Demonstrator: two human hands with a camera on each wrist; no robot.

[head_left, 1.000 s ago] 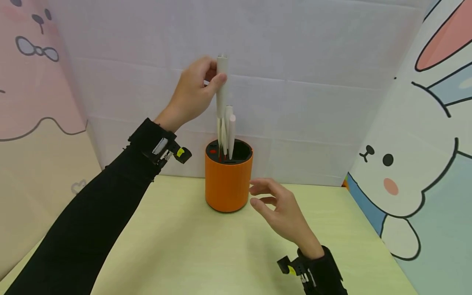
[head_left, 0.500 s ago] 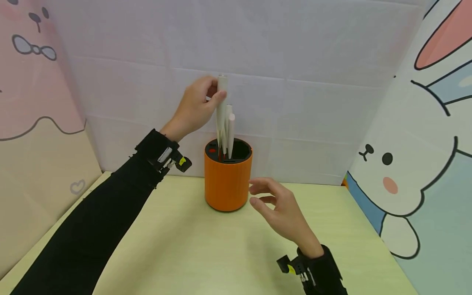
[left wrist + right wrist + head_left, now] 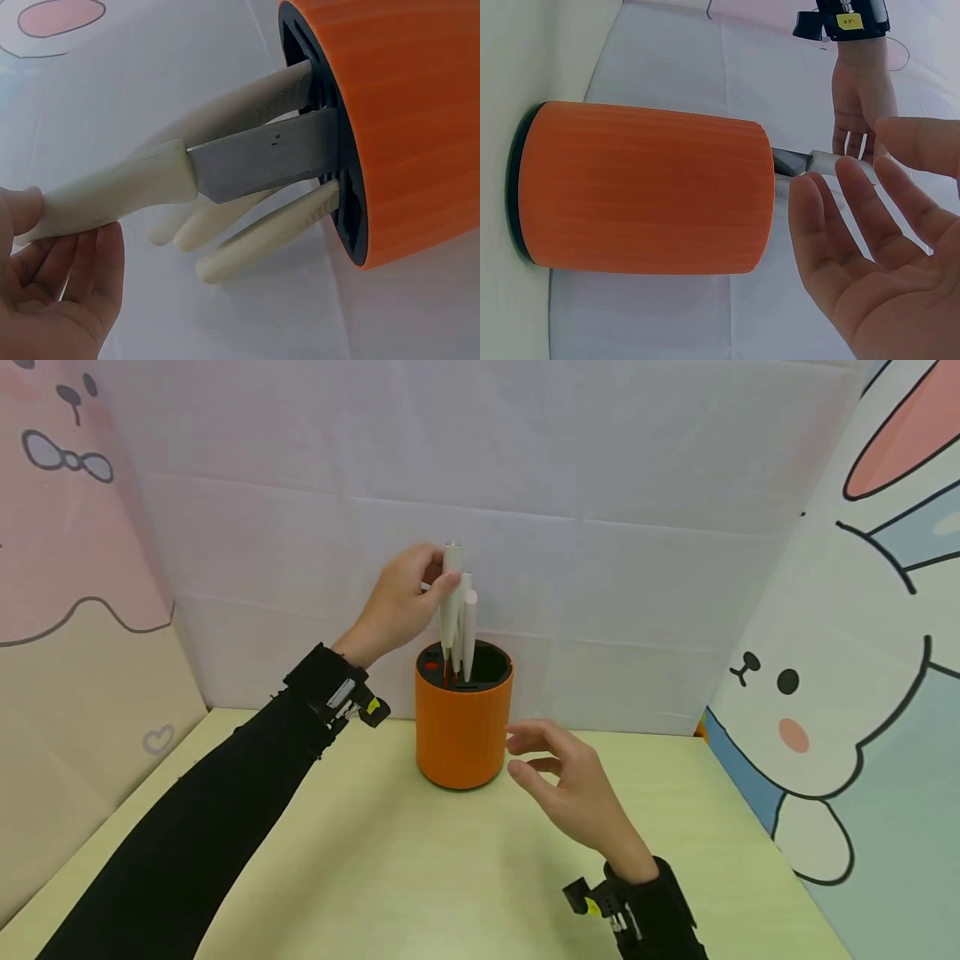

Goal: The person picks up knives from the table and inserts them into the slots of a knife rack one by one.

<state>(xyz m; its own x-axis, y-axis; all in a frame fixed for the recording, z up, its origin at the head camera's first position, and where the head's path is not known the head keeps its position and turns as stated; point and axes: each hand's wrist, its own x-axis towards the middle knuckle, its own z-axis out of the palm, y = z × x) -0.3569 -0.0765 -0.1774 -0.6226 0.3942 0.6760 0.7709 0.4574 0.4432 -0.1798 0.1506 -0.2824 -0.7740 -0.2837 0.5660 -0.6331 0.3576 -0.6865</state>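
My left hand [image 3: 405, 597] pinches the cream handle of a kitchen knife [image 3: 112, 191] between thumb and fingers. Its broad steel blade [image 3: 262, 154] is partly inside a slot of the orange knife block [image 3: 462, 735], the lower part hidden. Beside it, several other cream handles [image 3: 262, 236] stick up from the black slotted top. My right hand [image 3: 570, 785] holds nothing; its fingers are spread and gently bent, just right of the block. In the right wrist view, the open palm [image 3: 900, 300] overlaps the area beyond the block's top end.
The block stands on a pale yellow-green table [image 3: 420, 877], close to a white cloth backdrop [image 3: 637, 610]. Side panels printed with cartoon animals, one pink and beige [image 3: 75, 710] on the left, one with a rabbit [image 3: 825, 727] on the right, flank the table.
My left hand has moved down with the knife, and more of the blade has sunk into the block. My right hand has stayed in place.
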